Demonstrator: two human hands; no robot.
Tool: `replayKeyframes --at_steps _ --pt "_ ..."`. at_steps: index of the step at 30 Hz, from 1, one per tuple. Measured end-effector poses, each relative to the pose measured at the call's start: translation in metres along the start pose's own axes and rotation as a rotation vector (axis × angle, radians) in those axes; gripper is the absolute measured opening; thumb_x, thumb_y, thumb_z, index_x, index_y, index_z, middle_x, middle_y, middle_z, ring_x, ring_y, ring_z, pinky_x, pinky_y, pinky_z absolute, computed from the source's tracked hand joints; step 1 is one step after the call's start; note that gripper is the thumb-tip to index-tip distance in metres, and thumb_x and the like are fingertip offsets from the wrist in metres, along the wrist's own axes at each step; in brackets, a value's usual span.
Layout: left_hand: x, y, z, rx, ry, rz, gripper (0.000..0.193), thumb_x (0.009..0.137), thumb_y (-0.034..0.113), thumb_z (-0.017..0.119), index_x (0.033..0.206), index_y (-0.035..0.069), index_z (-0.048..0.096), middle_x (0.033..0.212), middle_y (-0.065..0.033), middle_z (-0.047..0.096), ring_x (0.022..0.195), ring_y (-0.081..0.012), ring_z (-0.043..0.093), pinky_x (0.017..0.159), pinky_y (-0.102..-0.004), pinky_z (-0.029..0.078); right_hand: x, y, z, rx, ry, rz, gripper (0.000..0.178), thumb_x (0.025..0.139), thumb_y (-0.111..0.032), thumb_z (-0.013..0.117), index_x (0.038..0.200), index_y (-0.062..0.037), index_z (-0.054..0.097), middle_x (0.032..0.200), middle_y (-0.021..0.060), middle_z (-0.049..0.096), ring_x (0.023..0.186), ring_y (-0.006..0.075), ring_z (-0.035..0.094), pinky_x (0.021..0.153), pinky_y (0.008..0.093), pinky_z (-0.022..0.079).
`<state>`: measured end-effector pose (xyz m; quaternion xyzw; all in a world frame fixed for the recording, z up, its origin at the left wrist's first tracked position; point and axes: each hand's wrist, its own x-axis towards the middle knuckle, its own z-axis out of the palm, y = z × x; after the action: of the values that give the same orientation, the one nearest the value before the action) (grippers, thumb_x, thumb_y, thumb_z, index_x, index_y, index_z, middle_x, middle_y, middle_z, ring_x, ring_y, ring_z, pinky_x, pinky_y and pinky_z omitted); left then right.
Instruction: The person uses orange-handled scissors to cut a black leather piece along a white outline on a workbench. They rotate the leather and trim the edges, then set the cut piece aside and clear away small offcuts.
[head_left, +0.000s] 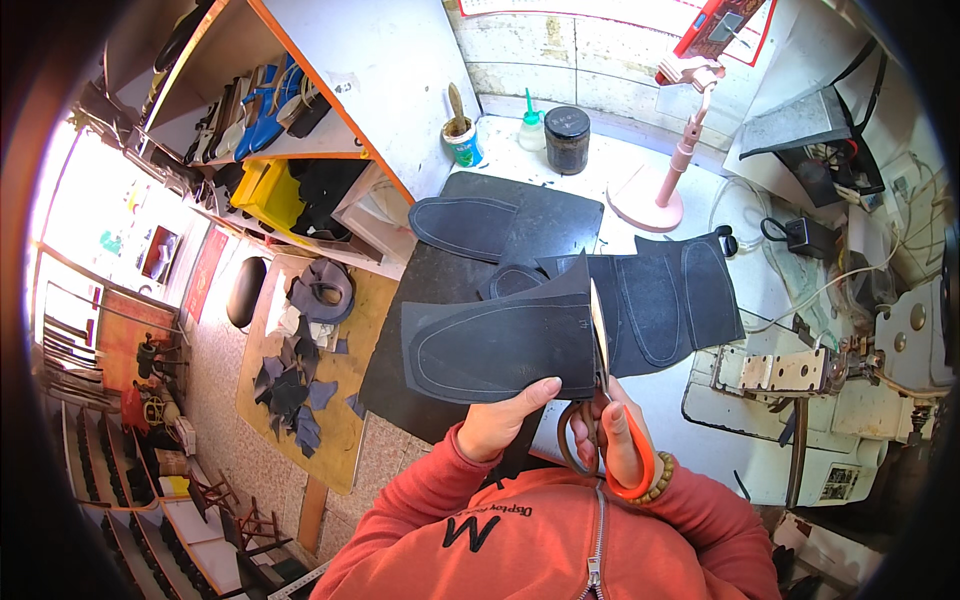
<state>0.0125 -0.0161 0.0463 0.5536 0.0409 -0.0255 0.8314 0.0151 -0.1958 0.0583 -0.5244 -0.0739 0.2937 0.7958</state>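
Note:
My left hand point(505, 418) pinches the lower edge of a dark blue-grey leather piece point(500, 345), thumb on top. A pale sole-shaped outline is drawn on it. In my right hand point(622, 440) is a pair of scissors point(640, 455) with orange and dark handles, its blades pointing up along the leather's right edge. Whether the blades touch the leather I cannot tell. Behind it lie another marked leather piece point(645, 305) and a rounded, outlined cutout point(465, 226). A smaller rounded cutout point(515, 280) is partly covered by the held piece.
A black mat point(400, 375) lies under the pieces on the white table. At the back stand a brush pot point(463, 140), a green-tipped bottle point(531, 130), a dark jar point(567, 140) and a pink phone stand point(680, 165). A sewing machine point(790, 370) is at right; leather scraps point(295, 385) lie on a board at left.

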Motion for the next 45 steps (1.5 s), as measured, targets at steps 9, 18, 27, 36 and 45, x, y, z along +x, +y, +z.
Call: replayKeyframes --at_steps 9,18,27,36,45 --pt "-0.003 0.006 0.004 -0.040 -0.003 -0.078 0.027 0.088 0.009 0.067 0.113 0.001 0.059 0.106 -0.0042 0.062 0.095 -0.0152 0.058 0.086 -0.0296 0.046 0.001 0.006 0.005 0.037 0.026 -0.038 0.075 0.084 -0.071 0.049 0.114 -0.0023 0.044 0.078 0.0005 0.050 0.057 0.0046 0.046 0.050 0.0196 0.041" --pt "-0.004 0.007 0.003 -0.036 -0.015 -0.083 0.028 0.086 0.006 0.067 0.113 0.001 0.059 0.107 -0.0033 0.061 0.096 -0.0152 0.058 0.087 -0.0298 0.046 -0.003 0.003 0.007 0.064 0.066 -0.021 0.070 0.086 -0.067 0.052 0.114 -0.0030 0.047 0.070 -0.0014 0.049 0.052 0.0035 0.044 0.045 0.0178 0.037" --pt "0.000 -0.007 -0.003 0.006 0.057 0.085 0.028 0.086 0.004 0.064 0.114 0.000 0.059 0.108 -0.0050 0.062 0.097 -0.0159 0.059 0.088 -0.0305 0.046 -0.007 0.002 0.009 0.061 0.112 0.004 0.070 0.086 -0.066 0.053 0.116 -0.0024 0.049 0.066 -0.0030 0.047 0.048 0.0030 0.041 0.042 0.0172 0.034" --pt "0.023 0.008 -0.031 -0.210 0.325 0.293 0.026 0.092 0.006 0.058 0.117 0.000 0.055 0.110 -0.0083 0.064 0.097 -0.0158 0.063 0.088 -0.0294 0.049 -0.014 0.020 -0.008 -0.045 -0.040 0.084 0.064 0.091 -0.058 0.054 0.120 -0.0009 0.047 0.067 -0.0034 0.048 0.054 0.0041 0.042 0.050 0.0191 0.035" --pt "0.020 0.017 -0.041 -0.138 0.252 0.276 0.032 0.090 0.003 0.060 0.122 0.000 0.053 0.114 -0.0074 0.062 0.101 -0.0149 0.060 0.092 -0.0296 0.045 -0.007 0.024 -0.014 -0.354 -0.170 0.071 0.077 0.089 -0.069 0.045 0.126 -0.0012 0.042 0.069 0.0014 0.054 0.058 0.0122 0.054 0.055 0.0245 0.044"
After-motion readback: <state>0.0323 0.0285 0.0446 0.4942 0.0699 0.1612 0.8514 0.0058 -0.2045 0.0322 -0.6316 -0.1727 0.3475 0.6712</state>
